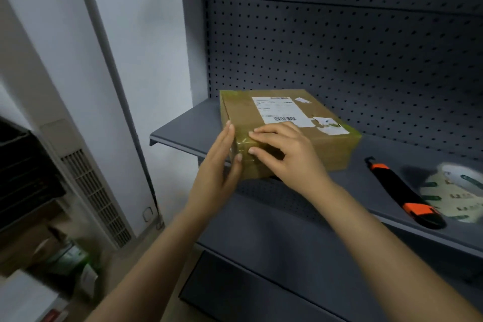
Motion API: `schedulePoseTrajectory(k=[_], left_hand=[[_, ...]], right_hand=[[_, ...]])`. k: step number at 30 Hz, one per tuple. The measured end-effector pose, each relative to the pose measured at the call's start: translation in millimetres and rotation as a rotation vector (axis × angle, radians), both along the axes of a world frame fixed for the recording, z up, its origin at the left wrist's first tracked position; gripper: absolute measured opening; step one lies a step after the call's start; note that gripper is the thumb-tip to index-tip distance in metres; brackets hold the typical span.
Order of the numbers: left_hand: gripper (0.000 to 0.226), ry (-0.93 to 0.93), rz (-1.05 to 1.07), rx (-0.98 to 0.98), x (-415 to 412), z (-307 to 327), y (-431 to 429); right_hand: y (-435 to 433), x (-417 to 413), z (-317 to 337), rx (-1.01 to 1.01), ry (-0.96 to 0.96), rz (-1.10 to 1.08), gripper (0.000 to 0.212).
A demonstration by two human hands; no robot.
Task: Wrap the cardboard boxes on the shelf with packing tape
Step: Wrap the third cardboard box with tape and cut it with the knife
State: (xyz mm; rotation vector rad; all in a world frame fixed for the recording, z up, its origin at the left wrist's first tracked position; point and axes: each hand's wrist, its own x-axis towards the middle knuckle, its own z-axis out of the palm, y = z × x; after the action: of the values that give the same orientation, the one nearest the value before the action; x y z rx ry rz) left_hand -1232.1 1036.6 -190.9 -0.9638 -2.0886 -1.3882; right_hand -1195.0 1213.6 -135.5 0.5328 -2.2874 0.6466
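Box (245, 112) near corner has both our hands on it. Left hand (222, 165) is flat vs. the side, fingers straight. Right hand (285, 154) lies over the top edge, pressing the tape (243, 142); neither hand is grasping. Box sits front-left on shelf (188, 125). Knife (402, 191) & tape roll (457, 191) lie to the right, apart.

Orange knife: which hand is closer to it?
Right. The right hand rests on the box, left of the knife; the left hand presses the box's side, farther left.
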Motion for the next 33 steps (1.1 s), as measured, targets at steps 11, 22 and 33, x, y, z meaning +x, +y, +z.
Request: schedulePoseTrajectory(k=[11,22,33], left_hand=[[0.047,-0.378,-0.062,0.621,0.4,-24.3,25.7],[0.056,-0.294,-0.106,0.533,-8.2,-37.3,15.1],[0.049,-0.243,-0.032,0.544,-4.0,-35.9,16.8]], right_hand=[[-23.5,-21.4,4.7,0.003,-0.023,0.055,0.027],[-6.6,-17.9,23.1,0.156,-0.298,0.125,0.057],[-12.5,-17.8,17.7,0.093,-0.221,0.079,0.042]])
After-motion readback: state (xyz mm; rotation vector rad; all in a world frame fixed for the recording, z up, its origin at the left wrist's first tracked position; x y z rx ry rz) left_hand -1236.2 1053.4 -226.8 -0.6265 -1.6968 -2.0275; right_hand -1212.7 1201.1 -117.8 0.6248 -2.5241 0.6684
